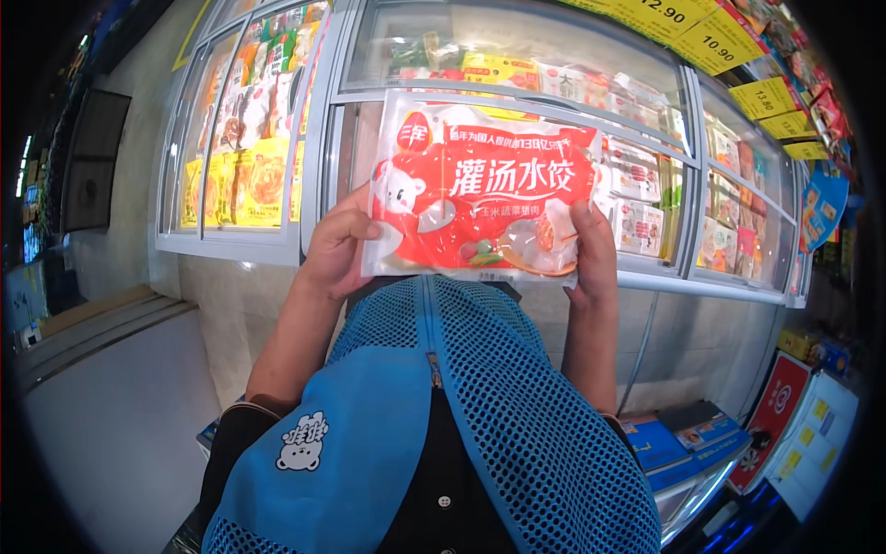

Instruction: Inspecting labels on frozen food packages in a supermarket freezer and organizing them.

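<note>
both hands hold up a flat red and white plastic bag of frozen dumplings (480,189), level and face-up, in front of a glass-topped chest freezer (503,42). the left hand (334,247) grips the bag's left edge, thumb lying on the printed front and fingers curled behind it. the right hand (593,251) clasps the right edge the same way, thumb pressed on the front near the lower corner, the other fingers hidden behind the plastic. the bag sits between the two hands, just above the chest of the person, who wears a blue mesh vest with a zip (434,388) and a small white cartoon patch (302,441). behind the bag, under the curved sliding glass lids, lie more frozen food packets in red, white and green (637,198). to the left, a second freezer compartment holds yellow and orange packets (249,180). yellow price tags (711,37) run along the upper right rim. lower right, blue boxes (678,439) are stacked near the floor beside a red and white sign (780,415). a pale flat surface (120,406) lies at lower left.
</note>
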`<state>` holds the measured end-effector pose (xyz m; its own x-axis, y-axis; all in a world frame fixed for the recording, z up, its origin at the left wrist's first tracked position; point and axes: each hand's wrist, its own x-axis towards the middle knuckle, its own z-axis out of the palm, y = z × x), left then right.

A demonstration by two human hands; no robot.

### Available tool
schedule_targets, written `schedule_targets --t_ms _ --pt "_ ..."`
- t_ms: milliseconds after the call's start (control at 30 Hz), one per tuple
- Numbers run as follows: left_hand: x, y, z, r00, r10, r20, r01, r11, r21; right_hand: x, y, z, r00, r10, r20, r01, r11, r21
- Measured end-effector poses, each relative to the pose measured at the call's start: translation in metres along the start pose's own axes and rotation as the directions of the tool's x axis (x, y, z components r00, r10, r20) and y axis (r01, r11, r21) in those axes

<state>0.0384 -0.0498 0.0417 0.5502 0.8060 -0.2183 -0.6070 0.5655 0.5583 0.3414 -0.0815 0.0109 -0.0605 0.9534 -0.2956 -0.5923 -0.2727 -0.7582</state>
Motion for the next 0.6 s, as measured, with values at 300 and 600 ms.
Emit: schedule_targets --t_ms 300,600 --pt "-0.005 -0.011 0.005 1.0 -0.024 -0.001 0.024 0.999 -0.023 -0.002 0.0 0.001 0.998 -0.049 -0.033 0.049 0.999 -0.007" --pt "-0.013 -0.016 0.008 0.999 -0.031 0.005 0.032 0.999 -0.026 0.003 0.001 0.002 0.995 -0.058 -0.082 0.058 0.998 -0.004"
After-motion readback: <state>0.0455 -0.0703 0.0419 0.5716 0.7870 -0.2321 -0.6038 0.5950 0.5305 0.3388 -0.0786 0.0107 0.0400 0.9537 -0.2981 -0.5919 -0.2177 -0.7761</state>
